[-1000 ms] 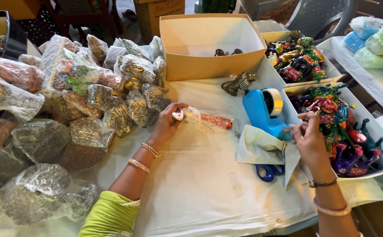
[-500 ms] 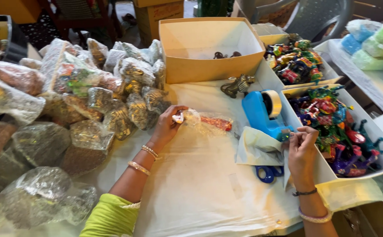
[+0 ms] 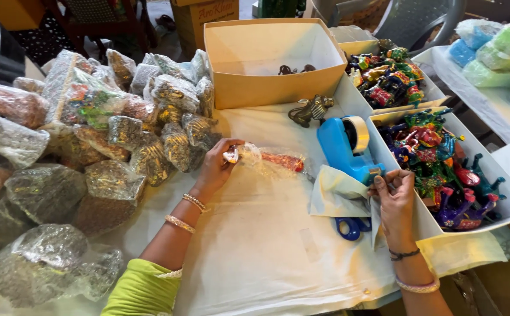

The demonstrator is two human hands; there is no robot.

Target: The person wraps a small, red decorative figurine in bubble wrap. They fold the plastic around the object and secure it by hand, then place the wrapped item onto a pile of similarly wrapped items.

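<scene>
White paper covers the table [image 3: 255,257], giving a clean wrapping surface. Her left hand [image 3: 217,169] closes on a plastic-wrapped figurine [image 3: 269,159], pinning it flat, while the right hand [image 3: 392,199] pinches tape at the blue dispenser [image 3: 345,149], beside the scissors [image 3: 351,227].

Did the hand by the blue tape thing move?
Yes. The right hand slid closer to the blue tape dispenser; its fingers now touch the front end.
</scene>
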